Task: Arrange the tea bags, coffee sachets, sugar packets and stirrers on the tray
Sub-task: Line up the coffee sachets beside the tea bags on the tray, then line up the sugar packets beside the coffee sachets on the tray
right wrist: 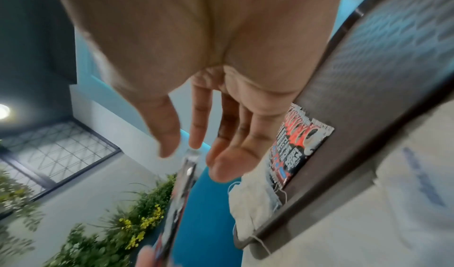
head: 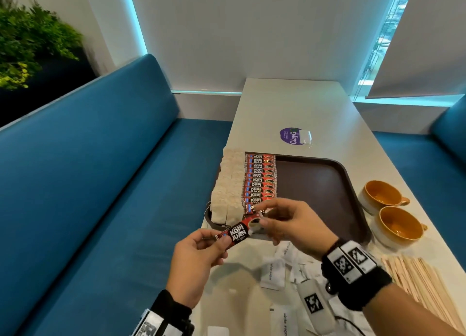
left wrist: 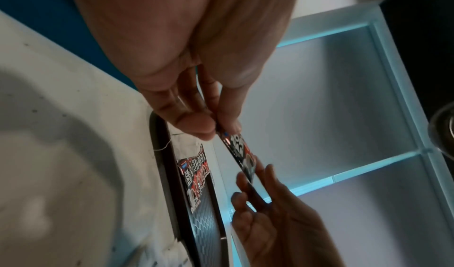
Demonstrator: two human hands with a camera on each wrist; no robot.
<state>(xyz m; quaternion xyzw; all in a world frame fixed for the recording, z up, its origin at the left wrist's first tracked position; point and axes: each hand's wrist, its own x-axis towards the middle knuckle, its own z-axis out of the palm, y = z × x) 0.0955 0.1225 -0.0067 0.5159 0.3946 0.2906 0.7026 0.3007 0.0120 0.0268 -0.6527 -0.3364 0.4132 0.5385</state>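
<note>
A red-and-black coffee sachet hangs in the air just before the brown tray's near left corner. My left hand pinches its near end between thumb and fingers. My right hand meets the far end with nearly straight fingers, loosely touching it. On the tray's left side lie a row of coffee sachets and, left of it, rows of tea bags. White sugar packets and wooden stirrers lie on the table near me.
Two orange cups stand right of the tray. One tea bag lies on a purple sticker beyond the tray. A blue bench runs along the table's left edge. The tray's right half shows bare brown floor.
</note>
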